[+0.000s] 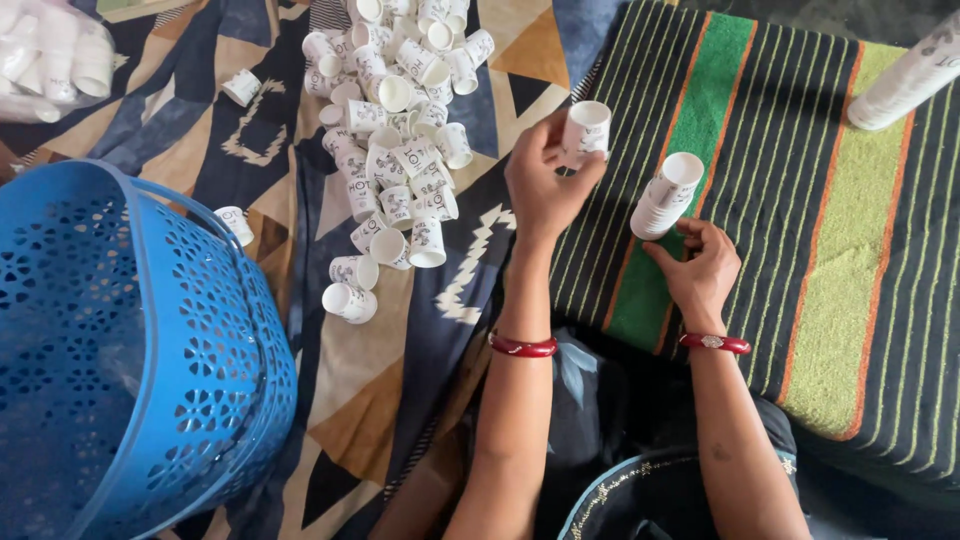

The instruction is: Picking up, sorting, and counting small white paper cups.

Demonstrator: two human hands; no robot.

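A patterned floor cloth [420,370] meets a striped mat [800,200] of green, black and orange. The left hand [545,185] pinches a single white paper cup [585,128] in its fingers [570,165], mouth up and tilted slightly away. The right hand [700,270] has its fingers curled at the base of a short stack [665,195] of nested cups; its long axis leans up and to the right, open mouth on top, above the green stripe. Both wrists wear red bangles. Left of the hands lies a loose pile [395,150] of cups pointing every way. A blue perforated basket [130,350] sits at the lower left, a bag [55,55] of cups beyond it. Another long stack [905,80] lies at the mat's far right.
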